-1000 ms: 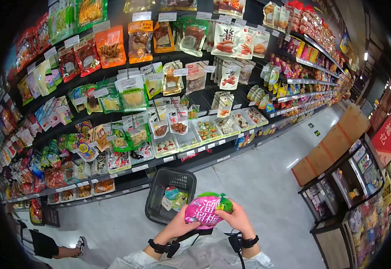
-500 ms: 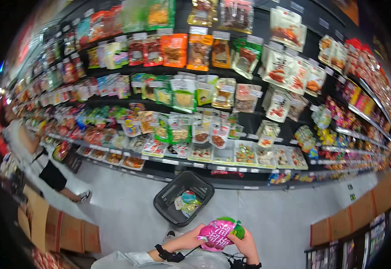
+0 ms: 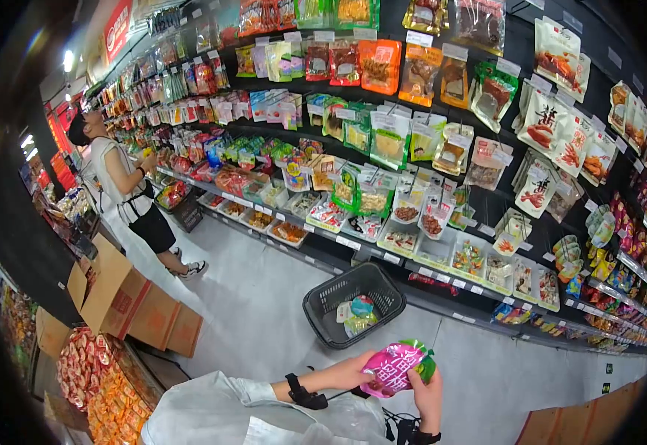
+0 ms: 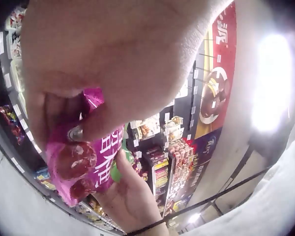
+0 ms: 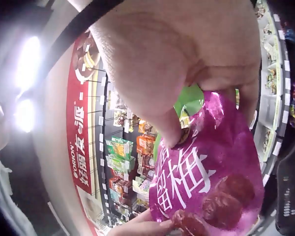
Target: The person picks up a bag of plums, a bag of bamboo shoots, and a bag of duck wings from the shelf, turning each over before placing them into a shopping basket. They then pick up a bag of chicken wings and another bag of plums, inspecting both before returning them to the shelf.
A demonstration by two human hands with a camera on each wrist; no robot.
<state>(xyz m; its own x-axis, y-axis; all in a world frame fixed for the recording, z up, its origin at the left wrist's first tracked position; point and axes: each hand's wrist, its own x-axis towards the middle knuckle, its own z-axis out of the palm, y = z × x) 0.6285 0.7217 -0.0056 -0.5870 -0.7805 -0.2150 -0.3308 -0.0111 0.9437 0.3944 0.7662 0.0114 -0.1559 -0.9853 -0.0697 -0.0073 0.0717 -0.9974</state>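
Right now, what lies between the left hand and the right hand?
A pink bag, held by the left hand and the right hand, as the head view shows.

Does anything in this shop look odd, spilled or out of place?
No spill shows. The cardboard box at the head view's left has its flaps standing open beside the heaped packets, which seems untidy. The pink bag being held looks intact where visible.

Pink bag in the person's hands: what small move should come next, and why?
Perhaps lower the pink bag toward the black basket: the left hand and right hand both grip it, and the basket stands on the floor ahead, holding packets.
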